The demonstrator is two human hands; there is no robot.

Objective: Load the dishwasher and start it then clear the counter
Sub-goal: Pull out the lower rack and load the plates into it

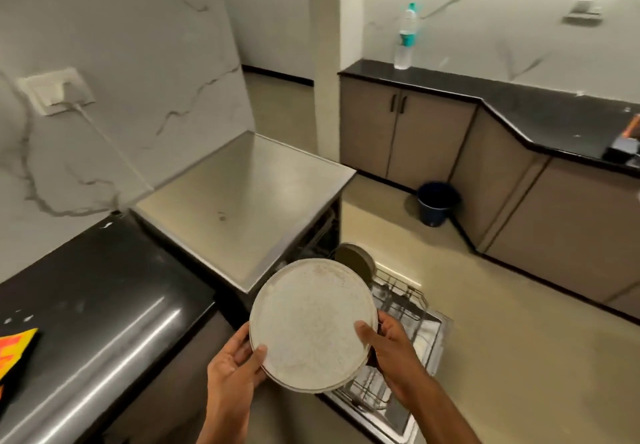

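A round off-white speckled plate (311, 322) is held in both hands above the pulled-out lower rack (398, 301) of the dishwasher (242, 201). My left hand (232, 371) grips its lower left rim, thumb on top. My right hand (391, 350) grips the right rim. A second rim shows just under the plate's lower edge. The dishwasher door (426, 367) lies open flat below the rack. A dark green round dish (356, 261) stands upright in the rack's far end, partly hidden by the plate.
A black counter (104, 305) runs at the left with an orange and yellow packet (14, 350) on it. A dark blue bucket (436, 202) stands on the floor by the far cabinets. A water bottle (405, 38) stands on the far black counter (554, 114).
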